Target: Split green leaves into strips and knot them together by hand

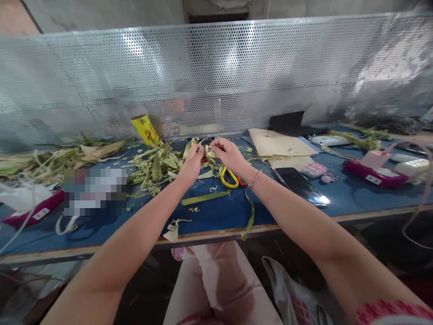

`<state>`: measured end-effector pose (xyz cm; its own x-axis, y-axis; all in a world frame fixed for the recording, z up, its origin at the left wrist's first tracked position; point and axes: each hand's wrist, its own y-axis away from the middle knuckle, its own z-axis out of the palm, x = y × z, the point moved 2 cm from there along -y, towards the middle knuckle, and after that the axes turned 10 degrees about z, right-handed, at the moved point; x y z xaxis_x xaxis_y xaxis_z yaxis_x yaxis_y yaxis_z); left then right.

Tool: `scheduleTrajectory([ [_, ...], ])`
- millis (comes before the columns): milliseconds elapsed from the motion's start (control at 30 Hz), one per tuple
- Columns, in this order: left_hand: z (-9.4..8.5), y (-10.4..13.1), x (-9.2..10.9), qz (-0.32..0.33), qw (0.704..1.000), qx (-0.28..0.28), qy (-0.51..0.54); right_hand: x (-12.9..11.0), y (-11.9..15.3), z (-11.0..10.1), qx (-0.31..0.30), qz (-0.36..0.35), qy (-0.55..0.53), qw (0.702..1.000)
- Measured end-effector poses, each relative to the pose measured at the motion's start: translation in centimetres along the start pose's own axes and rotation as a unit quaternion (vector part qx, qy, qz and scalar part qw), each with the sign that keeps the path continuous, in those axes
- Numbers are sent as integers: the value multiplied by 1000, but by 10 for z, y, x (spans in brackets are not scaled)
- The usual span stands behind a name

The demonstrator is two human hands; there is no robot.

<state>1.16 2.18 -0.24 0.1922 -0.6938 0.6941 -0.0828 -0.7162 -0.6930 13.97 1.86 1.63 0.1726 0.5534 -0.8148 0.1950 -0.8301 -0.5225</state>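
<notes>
My left hand and my right hand are raised close together over the blue table. The fingers of both are pinched, and a pale green husk piece shows between them; I cannot make out exactly which fingers grip it. A heap of torn green husks lies just left of my left hand. Below my right hand are scissors with a yellow and a red handle. A flat green strip lies nearer the table's front edge, and another strip hangs toward that edge.
A yellow tube leans near the perforated metal screen. Long husks lie at left. Papers, a dark phone, a pink case and magenta power strips with cables are about.
</notes>
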Motion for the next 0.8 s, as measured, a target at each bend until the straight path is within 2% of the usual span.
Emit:
scheduleTrajectory([
  [100,4,2,8,-70,988,-20,133,2,-1,-3,10,-3,-3,1000],
  [200,4,2,14,-95,978,-28,183,5,-4,-4,17,4,-15,1000],
  [433,2,1,5,-28,995,-58,77,8,-6,-6,26,47,-82,995],
  [600,1,2,18,17,997,-70,-16,3,-6,-11,66,22,-63,996],
  [800,1,2,27,39,998,-43,-41,1,-5,-15,66,19,-62,996],
])
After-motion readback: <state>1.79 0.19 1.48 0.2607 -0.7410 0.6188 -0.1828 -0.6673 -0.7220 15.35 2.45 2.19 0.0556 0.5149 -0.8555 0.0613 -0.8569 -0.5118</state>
